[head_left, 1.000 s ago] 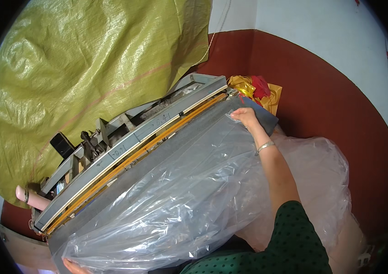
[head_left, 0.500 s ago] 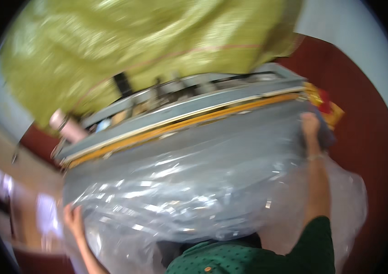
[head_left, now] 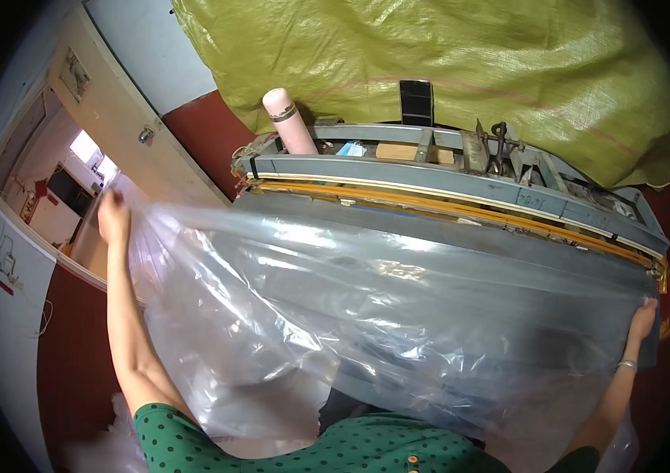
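Overlying grey tabletop (head_left: 437,232) near door (head_left: 118,94): plastic (head_left: 382,303)

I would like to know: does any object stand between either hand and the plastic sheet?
Nothing visible does. The left hand grips the plastic sheet directly at its upper left edge, and the right hand holds it at the right end.

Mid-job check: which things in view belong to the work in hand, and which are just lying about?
In the work:
clear plastic sheet, stretched between left hand and right hand
grey tabletop, partly under it
grey frame behind, probably

Seemingly just about:
pink bottle
black phone-like slab
yellow-green tarp, behind the frame
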Available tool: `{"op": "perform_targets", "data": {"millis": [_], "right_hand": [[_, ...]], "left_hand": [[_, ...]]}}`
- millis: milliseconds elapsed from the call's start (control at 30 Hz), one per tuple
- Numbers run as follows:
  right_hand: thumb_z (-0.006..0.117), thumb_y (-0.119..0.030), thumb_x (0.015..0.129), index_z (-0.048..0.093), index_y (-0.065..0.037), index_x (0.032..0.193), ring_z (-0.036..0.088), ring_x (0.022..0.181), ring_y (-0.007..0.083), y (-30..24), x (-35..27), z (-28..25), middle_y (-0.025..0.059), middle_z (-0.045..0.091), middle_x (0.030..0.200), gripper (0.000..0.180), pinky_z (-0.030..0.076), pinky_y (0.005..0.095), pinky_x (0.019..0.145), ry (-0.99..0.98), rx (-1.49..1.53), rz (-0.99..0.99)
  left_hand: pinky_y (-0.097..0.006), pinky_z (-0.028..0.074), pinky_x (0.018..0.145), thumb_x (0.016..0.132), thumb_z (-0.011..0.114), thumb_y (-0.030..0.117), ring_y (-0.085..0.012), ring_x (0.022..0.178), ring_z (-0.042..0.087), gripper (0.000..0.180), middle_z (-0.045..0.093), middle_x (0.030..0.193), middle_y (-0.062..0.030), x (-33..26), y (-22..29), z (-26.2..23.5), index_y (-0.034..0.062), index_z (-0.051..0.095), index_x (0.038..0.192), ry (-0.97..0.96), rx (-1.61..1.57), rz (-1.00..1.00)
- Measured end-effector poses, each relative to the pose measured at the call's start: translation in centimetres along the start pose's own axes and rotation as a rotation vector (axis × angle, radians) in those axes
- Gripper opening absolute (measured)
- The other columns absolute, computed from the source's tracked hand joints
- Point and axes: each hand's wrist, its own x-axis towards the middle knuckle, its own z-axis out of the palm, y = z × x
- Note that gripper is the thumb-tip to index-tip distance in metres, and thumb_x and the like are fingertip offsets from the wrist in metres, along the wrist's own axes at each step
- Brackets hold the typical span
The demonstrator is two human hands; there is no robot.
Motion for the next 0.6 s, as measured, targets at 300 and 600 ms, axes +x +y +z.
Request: {"op": "perform_targets", "data": {"millis": [300,600], "right_hand": [[0.035,-0.029,0.094,0.045,-0.003,0.110,0.052,0.094,0.0408,6.3,-0.1,0.1,0.0208,0.058,0.099,0.032,0.040,0.0442,0.076,-0.089,-0.039,0.167],[0.039,-0.029,0.093,0.046,-0.002,0.105,0.052,0.095,0.0397,10.8,-0.1,-1.1,0.0203,0.057,0.102,0.030,0.041,0.0440,0.074,0.003,-0.025,0.104]], "left_hand": [[-0.042,0.027,0.102,0.083,0.056,0.029,-0.0389,0.125,0.031,0.052,0.040,0.131,-0.0189,-21.5,9.2,11.4,0.0022,0.042,0.126,-0.726,-0.340,0.447],[-0.043,0.026,0.102,0.084,0.055,0.023,-0.0320,0.127,0.031,0.044,0.040,0.133,-0.0161,-23.3,18.8,9.8,0.0012,0.047,0.122,-0.729,-0.650,0.573]]}}
